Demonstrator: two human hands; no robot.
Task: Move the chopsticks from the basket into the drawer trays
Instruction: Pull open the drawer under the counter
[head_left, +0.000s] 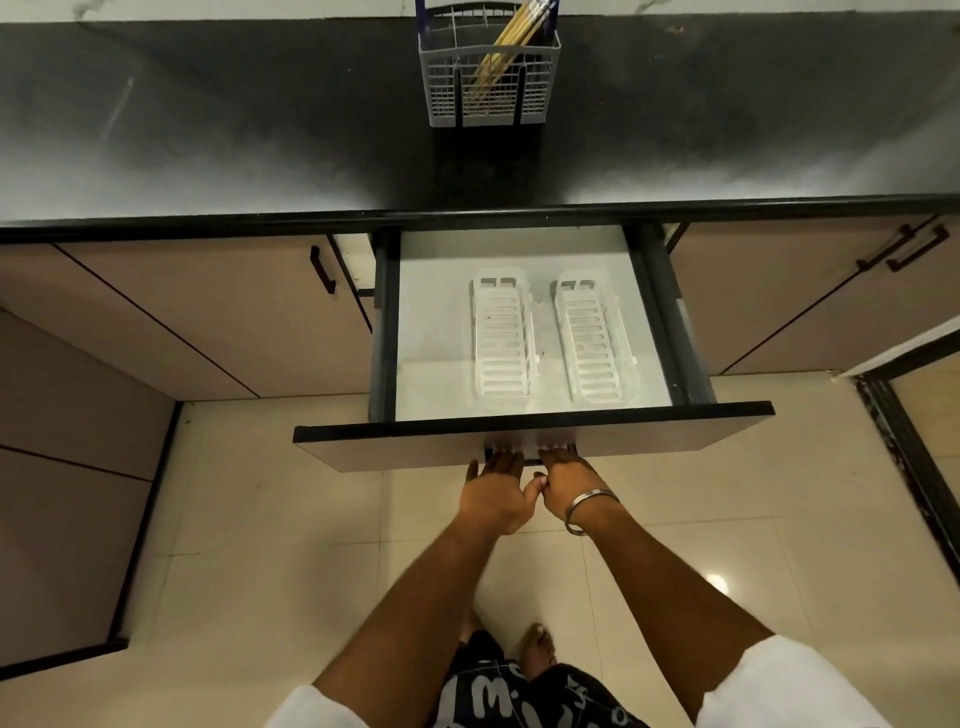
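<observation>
A grey wire basket stands at the back of the dark counter, with several yellow chopsticks leaning in it. Below the counter the drawer is pulled out. Two white slotted trays lie inside it side by side, the left tray and the right tray, both holding nothing. My left hand and my right hand are together at the drawer handle, fingers curled up under it on the front panel. A metal bangle sits on my right wrist.
Closed cabinet doors with dark handles flank the drawer on both sides. The dark countertop stretches wide around the basket. Pale floor tiles lie under me; my feet are straight below the drawer front.
</observation>
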